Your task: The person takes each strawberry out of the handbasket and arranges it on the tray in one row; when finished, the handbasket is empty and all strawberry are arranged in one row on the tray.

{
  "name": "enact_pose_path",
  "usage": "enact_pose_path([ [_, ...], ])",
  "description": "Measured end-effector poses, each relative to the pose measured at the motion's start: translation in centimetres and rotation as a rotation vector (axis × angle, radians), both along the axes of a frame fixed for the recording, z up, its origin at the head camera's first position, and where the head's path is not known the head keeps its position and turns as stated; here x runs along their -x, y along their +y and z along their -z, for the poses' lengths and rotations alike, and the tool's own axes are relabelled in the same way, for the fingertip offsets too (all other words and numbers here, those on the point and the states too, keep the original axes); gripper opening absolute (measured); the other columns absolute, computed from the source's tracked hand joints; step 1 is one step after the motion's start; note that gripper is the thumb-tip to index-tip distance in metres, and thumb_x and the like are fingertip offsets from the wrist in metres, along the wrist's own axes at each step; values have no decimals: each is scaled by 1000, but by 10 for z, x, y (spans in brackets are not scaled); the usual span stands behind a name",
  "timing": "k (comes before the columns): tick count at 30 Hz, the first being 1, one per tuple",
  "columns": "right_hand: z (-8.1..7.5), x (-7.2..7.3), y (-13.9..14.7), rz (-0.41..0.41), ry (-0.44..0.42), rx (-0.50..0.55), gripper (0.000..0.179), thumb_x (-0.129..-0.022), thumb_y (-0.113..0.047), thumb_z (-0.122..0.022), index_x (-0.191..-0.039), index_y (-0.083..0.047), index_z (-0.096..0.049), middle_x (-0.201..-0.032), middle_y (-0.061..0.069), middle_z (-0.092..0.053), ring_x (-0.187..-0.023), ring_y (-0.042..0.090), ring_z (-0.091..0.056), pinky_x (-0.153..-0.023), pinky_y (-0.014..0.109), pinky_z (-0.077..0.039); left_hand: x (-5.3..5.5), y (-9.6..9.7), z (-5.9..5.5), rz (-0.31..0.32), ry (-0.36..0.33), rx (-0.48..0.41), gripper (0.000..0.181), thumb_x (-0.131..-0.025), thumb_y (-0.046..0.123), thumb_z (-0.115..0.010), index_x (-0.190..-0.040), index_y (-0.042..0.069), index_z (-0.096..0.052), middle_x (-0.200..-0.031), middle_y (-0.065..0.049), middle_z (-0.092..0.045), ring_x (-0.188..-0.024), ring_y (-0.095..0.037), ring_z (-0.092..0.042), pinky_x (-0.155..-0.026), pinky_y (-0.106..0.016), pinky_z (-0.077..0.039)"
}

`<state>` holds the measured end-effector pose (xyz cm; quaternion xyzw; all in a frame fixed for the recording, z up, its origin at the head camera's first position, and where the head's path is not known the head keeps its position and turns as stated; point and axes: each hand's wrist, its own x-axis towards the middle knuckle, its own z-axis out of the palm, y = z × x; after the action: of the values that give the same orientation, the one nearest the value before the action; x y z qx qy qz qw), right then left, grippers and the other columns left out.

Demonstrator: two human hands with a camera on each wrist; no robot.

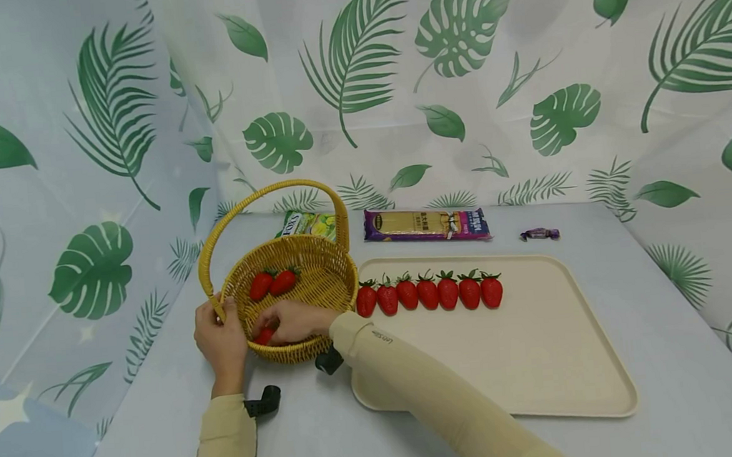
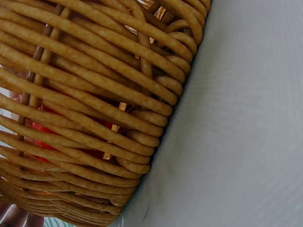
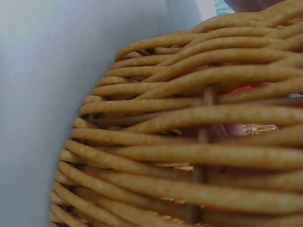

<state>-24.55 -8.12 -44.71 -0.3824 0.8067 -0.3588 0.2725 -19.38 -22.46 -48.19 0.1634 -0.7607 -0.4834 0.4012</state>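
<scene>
Wicker basket (image 1: 320,282), open-topped, right hand (image 1: 291,321) inside rim (image 1: 288,349)

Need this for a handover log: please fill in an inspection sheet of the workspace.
Surface: white tabletop, bearing a cream rectangular tray with rounded corners.
Job's things: round yellow wicker basket, left of the tray; seven visible red strawberries with green leaves, in a row on the tray; two red strawberries lying together inside the basket.
Clutter: purple-and-gold flat packet; green packet, partly hidden behind the basket; purple wrapped sweet.
Hands: left hand holds the basket's left side near the handle; right hand grips another red strawberry inside the basket.
Cables: nothing seen.
Surroundings: white, green-leaf-printed backdrop.
</scene>
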Motion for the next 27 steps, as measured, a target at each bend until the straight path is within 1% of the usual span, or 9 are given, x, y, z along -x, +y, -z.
enact_pose_path([
  [2,-2,-1,1,10,20,12,30,-86,-2,-67,-114,-13,-71,-107,-6,-69,-91,4,-57,-78,18,-46,0,0,0,-2,-1,1,30,-96,16,-62,-115,-6,-68,-113,-21,-62,-105,-35,-59,-85,-45,-42],
  [4,-4,-1,2,40,48,41,31,-86,-1,-66,-114,-12,-71,-110,-5,-69,-88,5,-55,-76,18,-45,0,1,0,1,4,6,29,-96,15,-63,-113,-7,-68,-112,-22,-62,-103,-37,-58,-85,-45,-42],
  [7,-6,-3,5,134,84,112,31,-86,-2,-64,-115,-12,-71,-111,-5,-68,-76,7,-51,-66,19,-42,0,2,1,5,12,19,27,-95,13,-63,-111,-8,-68,-112,-23,-62,-102,-39,-58,-84,-46,-42],
  [9,-7,-5,9,181,117,156,32,-87,-3,-63,-116,-14,-71,-106,-5,-68,-64,8,-46,-58,20,-39,-1,2,2,3,15,28,27,-95,14,-63,-109,-9,-68,-110,-24,-62,-100,-40,-58,-83,-47,-42],
  [10,-9,-6,12,203,126,177,31,-88,-3,-62,-116,-14,-71,-104,-5,-67,-62,9,-43,-56,20,-37,-1,3,3,0,14,32,27,-95,13,-63,-108,-9,-69,-110,-24,-62,-99,-40,-59,-82,-47,-42],
  [14,-20,-10,30,262,162,225,30,-88,-6,-62,-114,-16,-73,-102,-5,-64,-70,9,-44,-59,21,-40,-1,3,3,-3,10,38,28,-96,15,-62,-109,-9,-69,-109,-24,-62,-98,-39,-59,-82,-48,-41],
  [16,-28,-11,41,301,145,251,29,-87,-6,-63,-112,-15,-74,-109,-4,-64,-80,10,-47,-62,22,-42,-1,3,2,7,8,32,28,-96,15,-62,-109,-9,-69,-110,-23,-62,-100,-39,-59,-83,-48,-42],
  [21,-40,-11,68,382,59,307,25,-88,-8,-63,-110,-15,-73,-119,0,-63,-82,16,-55,-63,26,-47,0,1,0,14,1,14,29,-96,16,-62,-111,-8,-68,-112,-23,-61,-103,-38,-58,-85,-46,-42],
  [27,-34,-13,90,452,9,323,22,-90,-9,-64,-109,-18,-72,-119,1,-61,-90,17,-60,-73,28,-53,2,0,0,-2,-6,20,29,-96,16,-61,-111,-9,-68,-112,-23,-61,-101,-38,-58,-83,-46,-41],
])
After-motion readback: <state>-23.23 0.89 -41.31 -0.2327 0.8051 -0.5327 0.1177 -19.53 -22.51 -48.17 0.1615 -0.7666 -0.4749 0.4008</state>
